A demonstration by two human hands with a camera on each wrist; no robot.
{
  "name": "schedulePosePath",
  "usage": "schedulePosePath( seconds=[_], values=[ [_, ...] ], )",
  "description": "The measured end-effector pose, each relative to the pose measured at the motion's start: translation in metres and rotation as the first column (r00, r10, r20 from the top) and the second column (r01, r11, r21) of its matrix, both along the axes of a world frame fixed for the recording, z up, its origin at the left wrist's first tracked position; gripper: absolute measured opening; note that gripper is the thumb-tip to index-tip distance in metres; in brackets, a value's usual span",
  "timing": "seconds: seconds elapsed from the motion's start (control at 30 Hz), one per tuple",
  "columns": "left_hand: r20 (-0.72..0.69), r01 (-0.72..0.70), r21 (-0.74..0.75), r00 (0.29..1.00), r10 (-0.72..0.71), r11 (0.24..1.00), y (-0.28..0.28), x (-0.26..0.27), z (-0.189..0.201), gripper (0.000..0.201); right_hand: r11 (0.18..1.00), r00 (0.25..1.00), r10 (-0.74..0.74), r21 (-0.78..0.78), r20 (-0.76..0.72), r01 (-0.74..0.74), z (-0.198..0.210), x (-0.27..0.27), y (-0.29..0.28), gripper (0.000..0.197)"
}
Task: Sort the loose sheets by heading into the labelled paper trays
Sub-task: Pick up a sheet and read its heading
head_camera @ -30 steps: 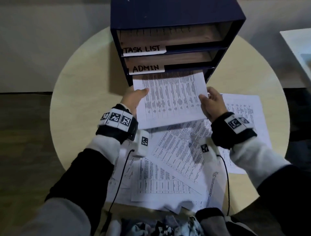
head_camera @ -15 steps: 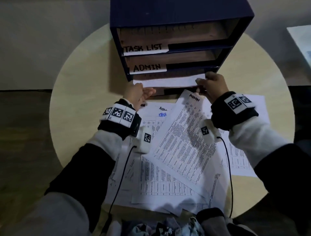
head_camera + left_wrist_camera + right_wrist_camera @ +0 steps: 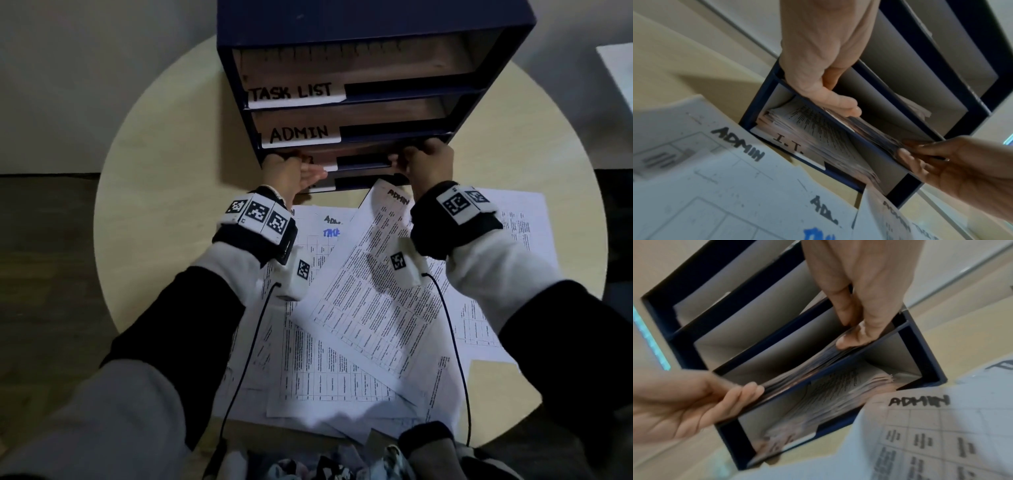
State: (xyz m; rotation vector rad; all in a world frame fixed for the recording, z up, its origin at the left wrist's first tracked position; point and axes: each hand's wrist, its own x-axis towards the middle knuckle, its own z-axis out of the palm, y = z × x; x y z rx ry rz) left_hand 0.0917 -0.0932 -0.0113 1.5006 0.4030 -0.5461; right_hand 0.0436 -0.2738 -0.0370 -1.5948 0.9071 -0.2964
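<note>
The left hand (image 3: 291, 174) is pressing flat fingers on a stack of sheets (image 3: 797, 371) in the third tray down (image 3: 363, 161) of the blue rack (image 3: 376, 20). The right hand (image 3: 428, 164) is pinching the stack's other end. More loose sheets (image 3: 370, 308) are lying on the round table (image 3: 154, 205).

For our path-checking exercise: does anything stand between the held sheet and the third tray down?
Nothing visible does. The sheet lies in that tray, left hand and right hand at its front edge.
</note>
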Motion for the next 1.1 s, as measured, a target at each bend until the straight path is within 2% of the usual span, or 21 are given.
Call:
schedulePosePath(
  seconds=[0.1,0.2,0.27,0.37,0.43,0.53,0.67,0.77,0.83,0.9,0.97,1.03,1.1],
  values=[
    [-0.020,0.034,0.063,0.999,-0.032,0.997,-0.005,0.007,-0.005,0.034,0.975,0.990,0.114,-0.181,-0.083,-0.128,0.000,-0.006,0.004,0.023],
    [-0.076,0.034,0.059,0.997,-0.030,0.998,-0.008,0.012,-0.003,0.036,0.892,0.936,0.266,-0.308,-0.232,-0.330,0.003,0.000,0.004,0.021],
    [-0.085,0.003,-0.009,0.996,-0.004,1.000,-0.009,0.011,0.003,0.036,0.874,0.912,0.274,-0.318,-0.304,-0.368,0.007,0.006,0.000,0.029],
    [-0.119,-0.060,-0.136,0.992,0.044,0.989,-0.008,0.010,0.008,0.033,0.843,0.879,0.300,-0.328,-0.370,-0.426,0.011,0.006,-0.001,0.030],
    [-0.155,-0.113,-0.211,0.985,0.081,0.971,-0.008,0.010,0.008,0.034,0.825,0.874,0.320,-0.347,-0.366,-0.447,0.011,0.004,-0.001,0.028],
    [-0.135,-0.122,-0.206,0.986,0.095,0.971,-0.008,0.008,0.006,0.023,0.812,0.873,0.374,-0.345,-0.314,-0.471,0.009,-0.001,-0.004,0.019],
    [-0.006,0.115,-0.024,0.993,-0.115,0.993,-0.004,-0.013,-0.007,0.014,0.818,0.878,0.384,-0.336,-0.285,-0.467,0.004,-0.024,-0.016,0.014],
    [-0.015,0.241,0.057,0.971,-0.240,0.969,-0.002,-0.032,-0.017,0.018,0.778,0.847,0.353,-0.379,-0.396,-0.501,-0.001,-0.048,-0.024,0.016],
    [-0.054,0.300,0.106,0.954,-0.296,0.948,-0.002,-0.044,-0.025,0.019,0.731,0.775,0.355,-0.361,-0.523,-0.579,-0.008,-0.061,-0.030,0.028],
    [-0.088,0.392,0.218,0.920,-0.382,0.894,-0.002,-0.056,-0.032,0.014,0.682,0.696,0.361,-0.333,-0.621,-0.651,-0.014,-0.068,-0.031,0.050],
    [-0.116,0.466,0.297,0.884,-0.453,0.833,-0.002,-0.069,-0.035,0.022,0.644,0.623,0.348,-0.305,-0.700,-0.702,-0.016,-0.070,-0.029,0.069],
    [-0.144,0.522,0.299,0.852,-0.503,0.799,-0.002,-0.081,-0.034,0.033,0.627,0.564,0.325,-0.273,-0.759,-0.729,-0.013,-0.072,-0.021,0.064],
    [-0.178,0.568,0.294,0.823,-0.540,0.769,-0.001,-0.091,-0.034,0.038,0.601,0.545,0.330,-0.274,-0.771,-0.751,-0.009,-0.073,-0.013,0.045]
  ],
)
